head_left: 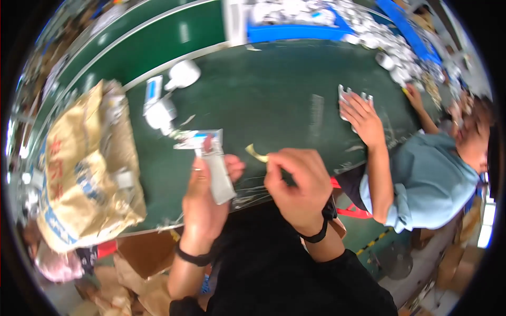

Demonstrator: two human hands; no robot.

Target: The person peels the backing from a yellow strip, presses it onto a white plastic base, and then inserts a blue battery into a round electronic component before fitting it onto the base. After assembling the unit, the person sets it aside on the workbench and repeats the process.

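Note:
My left hand [204, 208] is closed around a flat, whitish rectangular piece [219, 178], which slants away from me above the table's near edge. At the far end of that piece, a clear packet with blue and reddish print [199, 139] shows; whether the two are joined I cannot tell. Thumb and forefinger of my right hand [303, 184] pinch a thin, curled yellow strip [254, 154], held apart from the piece, to its right. Beyond the packet lie a blurred white round part [159, 115] and a blue-and-white packet [153, 90].
The dark green table [274, 95] carries a brown woven sack [79, 158] at left and another white round part [184, 73]. A blue tray [300, 34] and heaped white parts [369, 34] stand far back. At right, a co-worker's hand [363, 118] rests on whitish pieces.

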